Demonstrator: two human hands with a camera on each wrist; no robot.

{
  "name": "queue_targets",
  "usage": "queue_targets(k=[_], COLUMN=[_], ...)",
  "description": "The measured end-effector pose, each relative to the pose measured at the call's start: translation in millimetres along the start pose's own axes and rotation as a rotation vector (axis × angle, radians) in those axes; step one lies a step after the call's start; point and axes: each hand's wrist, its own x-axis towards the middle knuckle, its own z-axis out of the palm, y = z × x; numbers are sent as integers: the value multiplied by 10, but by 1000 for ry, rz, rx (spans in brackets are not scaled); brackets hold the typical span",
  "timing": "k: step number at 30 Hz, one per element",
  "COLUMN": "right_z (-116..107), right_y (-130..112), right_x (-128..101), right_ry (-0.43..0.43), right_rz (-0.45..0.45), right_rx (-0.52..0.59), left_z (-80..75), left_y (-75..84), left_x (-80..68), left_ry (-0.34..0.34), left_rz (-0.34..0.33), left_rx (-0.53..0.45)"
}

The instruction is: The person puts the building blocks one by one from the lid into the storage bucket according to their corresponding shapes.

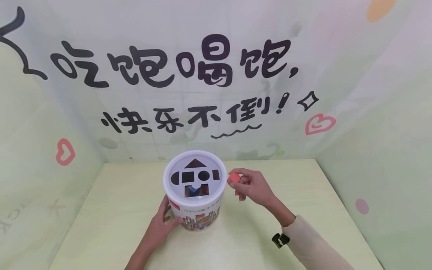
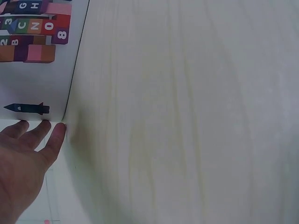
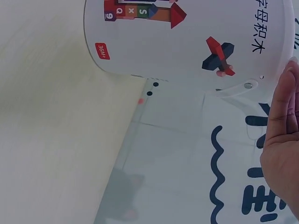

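Note:
A white building-block bucket (image 1: 202, 213) stands upright, with printed coloured blocks on its side. Its lid (image 1: 180, 191) has a triangular, a half-round, a square, a round, a narrow rectangular and an arch-shaped hole. My left hand (image 1: 156, 228) rests against the bucket's left side, thumb towards the front; in the left wrist view its fingertips (image 2: 58, 133) touch the wall. Just right of the rim, my right hand (image 1: 253, 185) pinches a small red block (image 1: 234, 177) with a roundish face. The right wrist view shows this hand (image 3: 282, 140) beside the bucket, the block hidden.
Blue and red pieces (image 1: 194, 190) show through the arch-shaped hole. The bucket stands on a pale wooden table (image 1: 118, 202). Behind it rises a light wall (image 1: 202, 18) with large dark lettering, and side walls flank the table. A black band (image 1: 281, 240) sits by the right sleeve.

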Motion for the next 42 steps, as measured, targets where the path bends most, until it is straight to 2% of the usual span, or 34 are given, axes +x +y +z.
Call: queue_targets(k=[5,14,21,30,42], right_z=[6,104,179,284,394], right_y=[-74,-179,-267,-425,-514], right_x=[27,56,116,164,368], right_ry=[16,-47,-64,-78,-109], right_rz=[-16,-23,-15,-57,-12], right_rx=[1,24,-1,-36,-108], left_z=[0,34,50,28,10], left_y=[-20,-40,-24,-22,31], left_x=[10,15,6,14,0], left_ry=[2,7,-8,6,-9], left_rz=[-3,-11,-31,-40,-44], left_rx=[23,13,-14,13,-5])
